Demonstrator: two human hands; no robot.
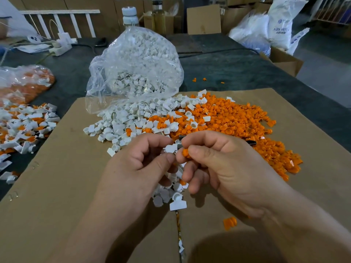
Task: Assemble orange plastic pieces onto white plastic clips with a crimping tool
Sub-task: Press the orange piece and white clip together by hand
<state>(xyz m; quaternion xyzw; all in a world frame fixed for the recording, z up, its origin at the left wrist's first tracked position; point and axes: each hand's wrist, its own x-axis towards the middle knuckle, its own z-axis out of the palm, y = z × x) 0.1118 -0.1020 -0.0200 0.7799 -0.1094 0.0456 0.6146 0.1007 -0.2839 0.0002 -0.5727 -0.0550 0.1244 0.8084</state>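
The left hand (144, 164) is curled, thumb and forefinger pinching a white clip (170, 148), with more white clips bunched loosely under its lower fingers. The right hand (228, 168) is clamped on an orange piece (185, 153), held just beside the clip and nearly touching it. A small dark grey part shows between the two sets of fingertips; I cannot tell if it belongs to the tool.

The main risk is a crooked fit: if the orange piece meets the clip tilted, it could seat badly or pop out of the pinch. The spare clips in the left palm look likely to spill onto the cardboard (76, 186) if that grip loosens. A dropped piece would land among the white heap (121, 122) and orange heap (237, 118) beyond the hands, below the clear bag (136, 59), and be hard to find again
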